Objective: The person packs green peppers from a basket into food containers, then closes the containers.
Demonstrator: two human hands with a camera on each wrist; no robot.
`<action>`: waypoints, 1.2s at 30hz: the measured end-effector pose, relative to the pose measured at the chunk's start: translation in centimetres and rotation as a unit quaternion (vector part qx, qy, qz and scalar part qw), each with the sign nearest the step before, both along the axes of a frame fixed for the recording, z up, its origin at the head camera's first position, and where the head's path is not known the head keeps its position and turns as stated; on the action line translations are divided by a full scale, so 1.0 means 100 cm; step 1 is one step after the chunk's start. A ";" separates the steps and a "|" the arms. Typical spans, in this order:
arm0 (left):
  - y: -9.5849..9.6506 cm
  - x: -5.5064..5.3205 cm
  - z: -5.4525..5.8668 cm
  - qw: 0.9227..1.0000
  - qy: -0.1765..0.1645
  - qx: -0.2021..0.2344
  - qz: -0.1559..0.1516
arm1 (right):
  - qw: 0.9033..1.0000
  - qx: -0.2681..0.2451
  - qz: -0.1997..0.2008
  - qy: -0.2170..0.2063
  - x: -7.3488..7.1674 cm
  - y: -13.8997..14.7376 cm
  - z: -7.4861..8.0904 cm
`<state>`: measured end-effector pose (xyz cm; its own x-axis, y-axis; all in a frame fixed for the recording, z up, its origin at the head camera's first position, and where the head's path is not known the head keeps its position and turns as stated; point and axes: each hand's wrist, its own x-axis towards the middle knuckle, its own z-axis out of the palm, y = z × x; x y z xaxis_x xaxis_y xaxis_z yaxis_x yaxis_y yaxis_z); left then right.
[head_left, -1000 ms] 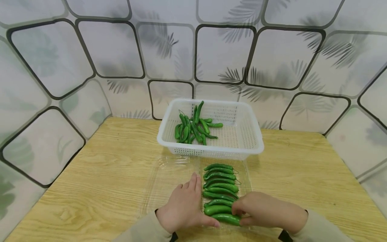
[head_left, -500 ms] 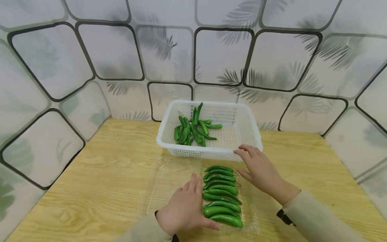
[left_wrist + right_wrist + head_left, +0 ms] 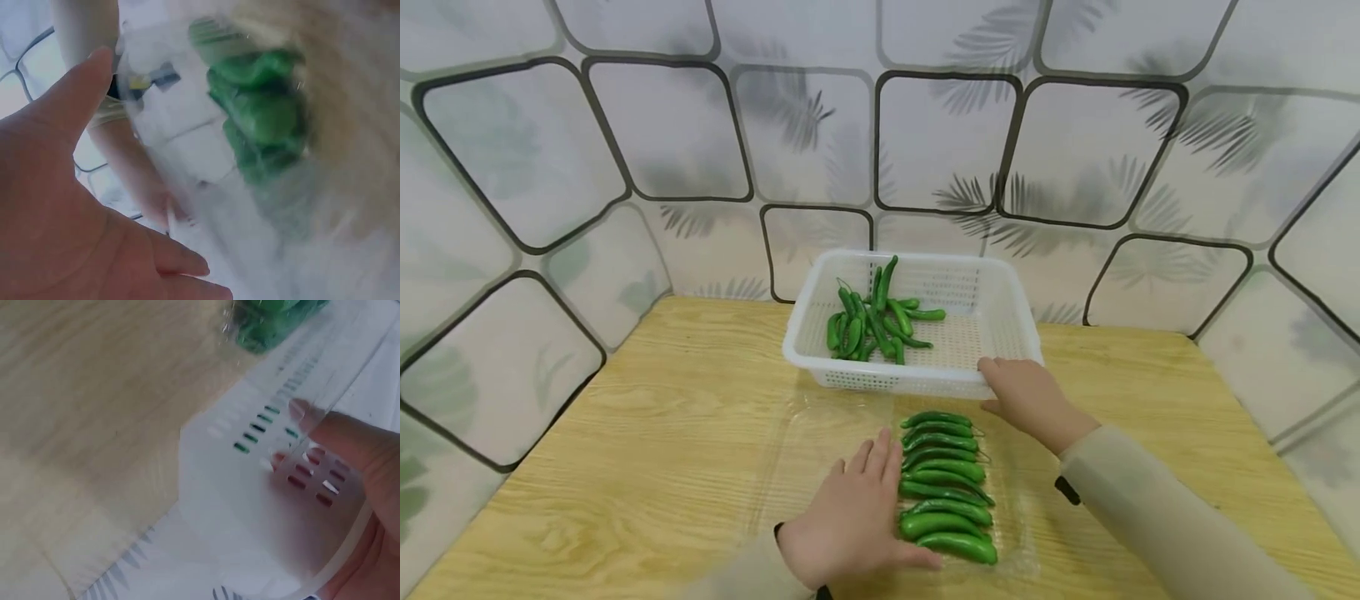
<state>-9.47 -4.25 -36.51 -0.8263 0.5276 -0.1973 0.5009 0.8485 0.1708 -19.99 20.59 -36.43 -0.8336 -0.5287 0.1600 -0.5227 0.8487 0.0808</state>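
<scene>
Basket rim now gripped by the right hand

Nearest, the left hand [image 3: 850, 508] is held with its fingers straight and spread, nothing gripped; it is seen in nearly the same place as a second ago. It is set over the middle of the clear, rectangular plastic container [image 3: 808, 442], which is laid open on the pale wood-grained table [image 3: 685, 400]. Whether the plastic is pressed by it cannot be told.

Just beside its fingertips, in the container's right half, the row of glossy green peppers [image 3: 946, 472] is laid crosswise, one behind another. A second ago the near peppers were being touched by the right hand [image 3: 1026, 396]; half a second ago that hand was held at the basket's front edge with its fingers extended. Now the front rim of the white, perforated plastic basket [image 3: 880, 371], near its right corner, is clasped between the thumb outside and the fingers inside.

Farther back, the loose heap of green peppers [image 3: 853, 333] is contained in the basket's left part, unchanged. Behind, the pale wall covering [image 3: 955, 142] is patterned with dark rounded outlines and grey leaves.
</scene>
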 end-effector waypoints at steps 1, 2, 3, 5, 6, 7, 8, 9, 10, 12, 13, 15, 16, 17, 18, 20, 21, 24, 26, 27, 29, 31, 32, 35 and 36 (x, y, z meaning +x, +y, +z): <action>-0.003 -0.003 0.003 1.000 0.010 0.000 -0.003 | 1.000 0.002 -0.008 -0.019 -0.003 -0.001 0.001; -0.005 -0.007 0.007 1.000 0.025 0.002 -0.005 | 0.999 0.003 -0.015 -0.038 -0.006 -0.001 0.001; -0.008 -0.011 0.011 0.999 0.038 0.008 -0.006 | 0.998 0.003 -0.021 -0.055 -0.010 -0.002 0.002; -0.016 -0.023 0.020 0.997 0.074 0.031 -0.005 | 0.996 0.007 -0.028 -0.081 -0.015 -0.003 0.003; -0.019 -0.031 0.024 0.995 0.094 0.041 -0.004 | 0.995 0.009 -0.030 -0.092 -0.017 -0.004 0.004; -0.023 -0.039 0.028 0.991 0.120 0.056 -0.003 | 0.995 0.012 -0.030 -0.098 -0.019 -0.004 0.004; -0.026 -0.048 0.031 0.988 0.139 0.067 0.000 | 0.994 0.014 -0.029 -0.103 -0.020 -0.004 0.005; -0.029 -0.057 0.034 0.986 0.151 0.074 0.005 | 0.994 0.017 -0.028 -0.106 -0.021 -0.004 0.005; -0.031 -0.066 0.037 0.984 0.162 0.078 0.011 | 0.994 0.020 -0.026 -0.106 -0.021 -0.004 0.005; -0.035 -0.084 0.041 0.982 0.170 0.074 0.027 | 0.994 0.025 -0.022 -0.106 -0.022 -0.004 0.004; -0.036 -0.092 0.043 0.983 0.168 0.071 0.034 | 0.994 0.026 -0.019 -0.104 -0.022 -0.003 0.003; -0.038 -0.108 0.044 0.987 0.142 0.059 0.049 | 0.994 0.029 -0.011 -0.100 -0.023 -0.003 0.003; -0.038 -0.116 0.044 0.989 0.128 0.055 0.053 | 0.995 0.031 -0.007 -0.098 -0.024 -0.003 0.002; -0.039 -0.123 0.043 0.990 0.116 0.051 0.055 | 0.995 0.032 -0.002 -0.097 -0.024 -0.003 0.002; -0.039 -0.131 0.043 0.992 0.101 0.047 0.057 | 0.995 0.033 0.002 -0.096 -0.024 -0.003 0.002; -0.040 -0.146 0.041 0.995 0.068 0.042 0.067 | 0.995 0.034 0.007 -0.097 -0.024 -0.003 0.002; -0.040 -0.153 0.040 0.995 0.055 0.038 0.070 | 0.995 0.033 0.009 -0.098 -0.024 -0.003 0.002; -0.042 -0.172 0.035 0.997 0.011 0.030 0.075 | 0.995 0.027 0.015 -0.099 -0.024 -0.003 0.002; -0.044 -0.182 0.033 0.997 -0.015 0.017 0.072 | 0.994 0.025 0.020 -0.100 -0.024 -0.003 0.002; -0.045 -0.186 0.032 0.997 -0.027 0.012 0.072 | 0.995 0.025 0.023 -0.099 -0.024 -0.003 0.002; -0.045 -0.192 0.030 0.996 -0.045 0.000 0.073 | 0.994 0.027 0.026 -0.098 -0.024 -0.003 0.001; -0.045 -0.197 0.029 0.996 -0.056 -0.012 0.068 | 0.994 0.033 0.025 -0.096 -0.024 -0.003 0.002; -0.044 -0.199 0.029 0.996 -0.066 -0.015 0.064 | 0.994 0.036 0.022 -0.097 -0.024 -0.003 0.003; -0.040 -0.202 0.029 0.994 -0.091 -0.025 0.048 | 0.994 0.041 0.013 -0.098 -0.025 -0.002 0.005; -0.039 -0.203 0.029 0.994 -0.099 -0.031 0.044 | 0.994 0.043 0.012 -0.098 -0.026 -0.001 0.006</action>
